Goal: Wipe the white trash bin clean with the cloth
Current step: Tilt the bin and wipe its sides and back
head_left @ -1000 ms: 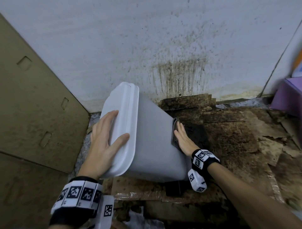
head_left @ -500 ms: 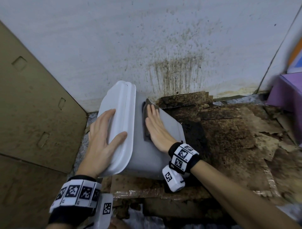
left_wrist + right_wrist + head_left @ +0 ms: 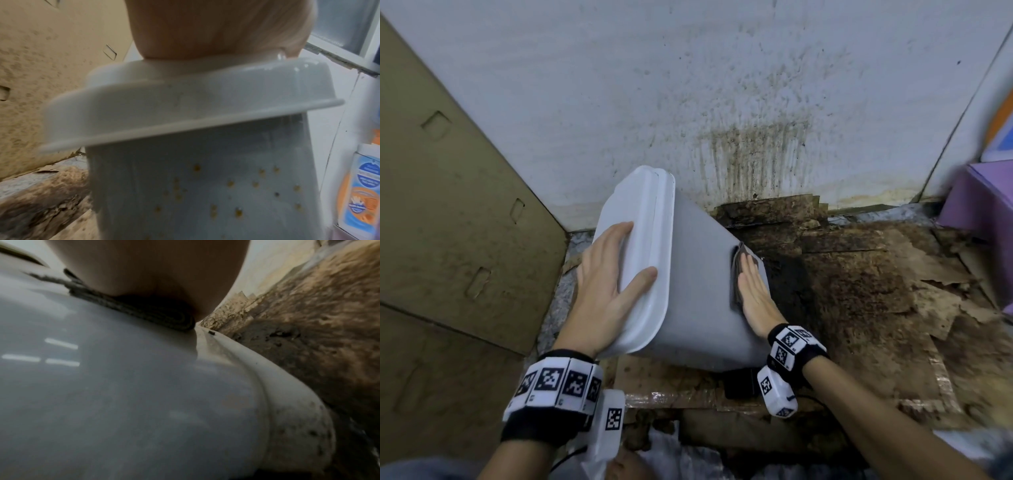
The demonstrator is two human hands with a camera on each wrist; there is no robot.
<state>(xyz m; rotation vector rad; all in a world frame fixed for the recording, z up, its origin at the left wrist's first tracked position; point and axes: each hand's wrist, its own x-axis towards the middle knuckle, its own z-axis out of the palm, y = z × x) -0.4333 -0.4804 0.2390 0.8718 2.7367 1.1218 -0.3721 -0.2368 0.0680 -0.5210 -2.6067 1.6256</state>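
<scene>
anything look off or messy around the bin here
Yes: the white trash bin is tipped sideways, not upright. Dark streaks stain the wall behind it, and the cardboard on the floor is soaked brown and torn.

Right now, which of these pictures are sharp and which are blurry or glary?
Head view: mostly sharp, wide-angle bending at the edges, the right edge smeared. Left wrist view: soft all over, glare along the trash bin lid, the left hand overexposed. Right wrist view: dim and streaked, bright reflections on the bin, the cloth blurred.
</scene>
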